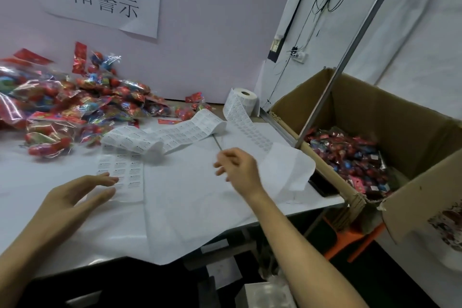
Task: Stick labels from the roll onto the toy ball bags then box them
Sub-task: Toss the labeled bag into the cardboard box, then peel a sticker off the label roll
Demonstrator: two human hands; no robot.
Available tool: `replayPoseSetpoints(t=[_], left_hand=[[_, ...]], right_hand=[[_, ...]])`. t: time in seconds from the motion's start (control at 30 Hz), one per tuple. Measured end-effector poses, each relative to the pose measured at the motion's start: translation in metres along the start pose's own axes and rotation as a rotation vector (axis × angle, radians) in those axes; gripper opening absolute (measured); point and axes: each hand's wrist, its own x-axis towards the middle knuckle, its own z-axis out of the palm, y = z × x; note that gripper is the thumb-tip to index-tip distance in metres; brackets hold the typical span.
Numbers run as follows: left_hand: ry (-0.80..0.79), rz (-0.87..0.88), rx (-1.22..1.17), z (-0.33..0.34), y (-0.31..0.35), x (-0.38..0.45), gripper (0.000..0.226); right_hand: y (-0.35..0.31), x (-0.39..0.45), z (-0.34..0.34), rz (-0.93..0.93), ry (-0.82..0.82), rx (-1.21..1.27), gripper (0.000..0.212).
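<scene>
Left hand flat on label strip; right hand blurred, seemingly empty.

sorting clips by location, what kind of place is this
Probably a small factory packing station: a heap of red cellophane toy ball bags, an unrolled white paper label roll, and a large brown cardboard box part-filled with bags.

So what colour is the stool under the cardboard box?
Orange: the stool shows best in the head view, beneath the cardboard box.
</scene>
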Motion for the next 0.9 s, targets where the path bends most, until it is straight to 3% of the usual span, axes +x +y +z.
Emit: replayPoseSetpoints(t=[0.13, 0.27, 0.37, 0.47, 0.6, 0.83, 0.9], left_hand=[[0.146, 0.027, -0.06, -0.003, 0.014, -0.011, 0.012], [0.322, -0.006, -0.032, -0.002, 0.023, -0.012, 0.008], [0.432, -0.039, -0.115, -0.004, 0.022, -0.01, 0.007], [0.479, -0.072, -0.175, -0.004, 0.018, -0.01, 0.005], [0.464, -0.089, -0.142, -0.003, 0.013, -0.004, 0.013], [0.449, 0.038, 0.446, -0.04, 0.003, 0.036, 0.039], [0.423, -0.012, 0.525, -0.059, -0.002, 0.051, 0.052]], right_hand=[[-0.024, 0.0, 0.091, -0.079, -0.335, -0.013, 0.004], [-0.043, -0.002, 0.166, -0.092, -0.493, 0.081, 0.005], [-0.037, -0.01, 0.204, 0.054, -0.428, 0.202, 0.011], [-0.02, -0.017, 0.217, 0.008, -0.341, 0.16, 0.006], [-0.012, -0.014, 0.212, 0.029, -0.316, 0.284, 0.012], [-0.013, -0.013, 0.213, 0.04, -0.324, 0.295, 0.011], [-0.013, -0.012, 0.213, 0.053, -0.321, 0.315, 0.012]])
